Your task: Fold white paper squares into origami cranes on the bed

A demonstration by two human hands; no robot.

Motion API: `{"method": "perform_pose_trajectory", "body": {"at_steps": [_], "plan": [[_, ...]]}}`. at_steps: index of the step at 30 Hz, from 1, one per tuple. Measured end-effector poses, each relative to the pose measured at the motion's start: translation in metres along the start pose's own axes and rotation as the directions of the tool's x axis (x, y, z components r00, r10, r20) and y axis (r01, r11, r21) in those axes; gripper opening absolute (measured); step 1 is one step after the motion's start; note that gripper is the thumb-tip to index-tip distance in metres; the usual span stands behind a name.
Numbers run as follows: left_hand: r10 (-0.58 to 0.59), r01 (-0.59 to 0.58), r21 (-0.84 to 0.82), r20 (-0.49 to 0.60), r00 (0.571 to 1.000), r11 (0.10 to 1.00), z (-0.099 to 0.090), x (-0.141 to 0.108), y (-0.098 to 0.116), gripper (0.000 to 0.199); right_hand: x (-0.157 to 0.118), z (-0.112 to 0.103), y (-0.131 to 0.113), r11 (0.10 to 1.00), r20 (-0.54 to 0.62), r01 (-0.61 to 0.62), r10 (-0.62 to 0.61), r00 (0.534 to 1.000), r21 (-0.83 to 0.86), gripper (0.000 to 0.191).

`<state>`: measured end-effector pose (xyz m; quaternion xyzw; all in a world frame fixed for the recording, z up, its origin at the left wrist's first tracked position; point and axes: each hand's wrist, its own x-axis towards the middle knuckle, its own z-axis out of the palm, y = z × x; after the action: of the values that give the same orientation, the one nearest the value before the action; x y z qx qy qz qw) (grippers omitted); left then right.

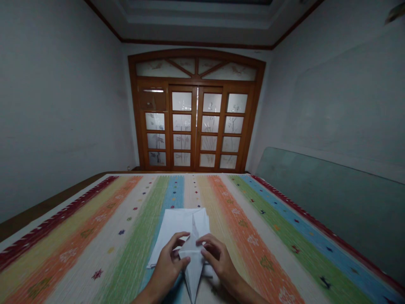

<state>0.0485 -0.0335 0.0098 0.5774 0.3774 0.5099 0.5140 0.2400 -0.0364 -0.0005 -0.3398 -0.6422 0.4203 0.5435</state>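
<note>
Between my two hands is a folded piece of white paper (193, 257), shaped like a long kite with a narrow point at each end. My left hand (172, 257) grips its left edge, with the thumb on the front face and the fingers curled behind. On the right edge, my right hand (218, 257) pinches the paper between thumb and index finger. Behind and beneath it lies a stack of white paper sheets (167, 223) on the striped tablecloth (133, 236). The fingertips behind the folded paper are partly hidden.
The table with its multicoloured cloth stretches away toward wooden doors (196, 126) with glass panes. A pale green board-like panel (316, 190) stands along the right side. White walls (63, 105) rise on both sides.
</note>
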Motion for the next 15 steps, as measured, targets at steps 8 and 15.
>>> {"method": "perform_pose_trajectory", "body": {"at_steps": [8,15], "plan": [[0.061,-0.06,0.01,-0.05,0.997,0.998,0.005,-0.007,0.01,0.037,-0.004,0.006,0.003,0.999,0.011,-0.034,0.034,0.999,0.002,0.039],[0.122,-0.12,0.102,-0.011,0.992,0.987,0.006,-0.011,0.021,0.016,-0.006,0.008,-0.006,0.998,-0.013,0.056,-0.057,0.998,-0.028,0.027]]}}
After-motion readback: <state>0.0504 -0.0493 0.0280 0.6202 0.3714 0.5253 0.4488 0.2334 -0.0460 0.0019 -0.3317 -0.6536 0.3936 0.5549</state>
